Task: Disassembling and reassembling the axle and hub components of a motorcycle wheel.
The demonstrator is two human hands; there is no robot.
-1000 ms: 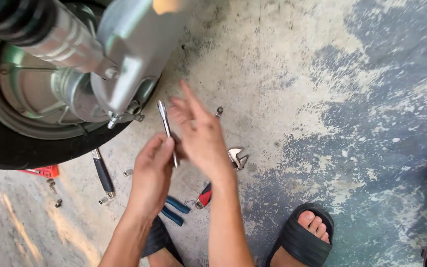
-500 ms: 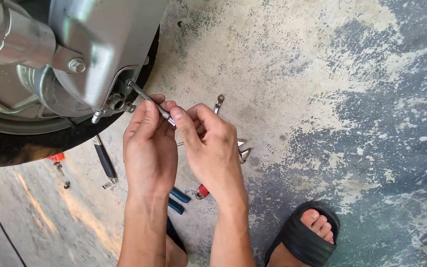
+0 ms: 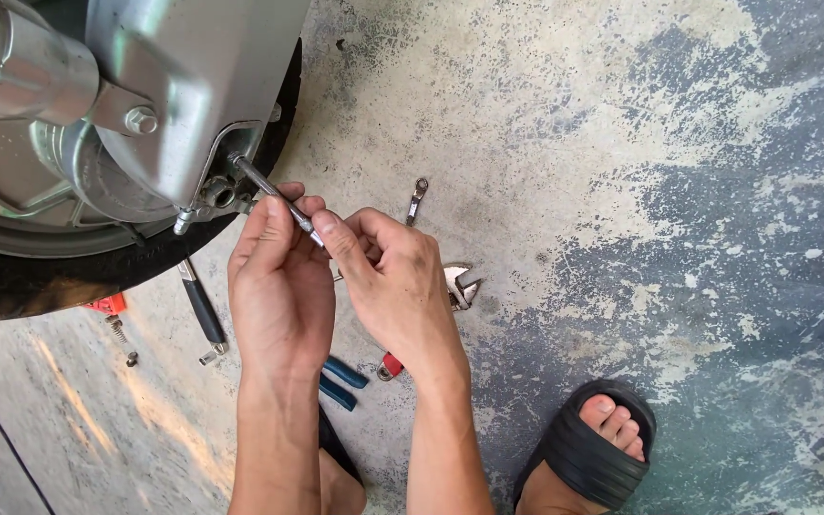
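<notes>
Though thin and short, looked like bare steel, that rod (image 3: 274,195): judged stiff, light, hard, and smooth enough to slip or spin between fingertips. Judged in no way fragile. Ran on a slant from a bolt (image 3: 217,191) low on the silver housing (image 3: 183,86), met it at the upper end, and passed down and to the right into the fingers. Best taken, by the look of it, at the free lower end, pinched close and kept in line with the shaft, since any sideways pull seemed likely to tip it off the bolt.

Held it so with both hands. Closed the left hand (image 3: 278,286) about the lower stretch, thumb and forefinger on the metal, back of the hand turned up to the camera, wrist straight, forearm rising from the bottom edge. Pinched the very end with the right hand (image 3: 398,286), forefinger hooked over, other fingers curled in, knuckles just beside the left's, forearm angled in from lower right.

Worked just beside the tyre (image 3: 50,277), above a rough concrete floor (image 3: 622,143). Left lying there, under and around the hands: a small spanner (image 3: 416,200), an adjustable wrench (image 3: 460,284), blue-handled pliers (image 3: 340,381), a black-handled tool (image 3: 204,315), a spring (image 3: 118,336). Kept a black sandal (image 3: 588,458) planted at lower right, well apart from the tools.
</notes>
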